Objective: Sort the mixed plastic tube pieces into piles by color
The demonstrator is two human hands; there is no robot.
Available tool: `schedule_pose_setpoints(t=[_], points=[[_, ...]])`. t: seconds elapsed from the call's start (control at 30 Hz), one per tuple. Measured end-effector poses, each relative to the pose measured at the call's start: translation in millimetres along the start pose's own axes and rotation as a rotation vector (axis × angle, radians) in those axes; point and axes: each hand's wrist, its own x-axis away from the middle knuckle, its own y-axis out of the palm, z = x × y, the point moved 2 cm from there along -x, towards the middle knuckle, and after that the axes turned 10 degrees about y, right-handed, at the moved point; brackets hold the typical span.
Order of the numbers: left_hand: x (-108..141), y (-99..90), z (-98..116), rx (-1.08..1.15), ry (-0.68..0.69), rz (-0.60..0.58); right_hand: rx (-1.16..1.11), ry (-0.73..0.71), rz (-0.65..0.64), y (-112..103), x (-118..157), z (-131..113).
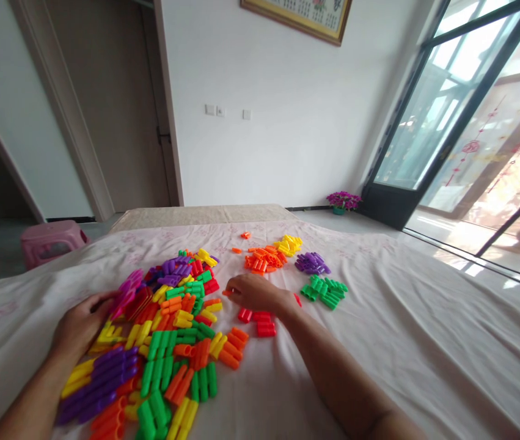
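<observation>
A large mixed heap of plastic tube-shaped building blocks (163,354) in green, orange, yellow, purple and red lies left of centre on the cloth. At the heap's left edge, my left hand (80,324) has its fingers closed on a pink block (126,293), which stands tilted above the others. My right hand (250,290) is to the right of the heap, palm down, with fingers pinched on a small orange block (227,293). Just below that wrist lie red blocks (265,325), partly covered by the forearm.
Beyond my right hand are single-colour piles: orange blocks (266,260), yellow blocks (289,245), purple blocks (313,263) and green blocks (326,290). A pale wrinkled cloth (379,342) covers the table. A pink stool (53,240) stands left, potted flowers (343,200) behind.
</observation>
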Motion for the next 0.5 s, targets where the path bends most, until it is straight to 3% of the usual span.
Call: schedule_pose_setpoints(t=[0.2,0.37,0.5], points=[[1.1,0.1,1.2,0.134,-0.055,-0.034,-0.162,0.105,0.142,-24.5,1.5,48.3],[1.3,1.3,-1.4,0.176,-0.093,-0.045,-0.176,0.328,0.250,-11.2,-1.0,101.1],[0.8,1.0,-0.4,0.149,-0.090,-0.056,-0.309,0.539,0.450,0.6,-1.1,136.0]])
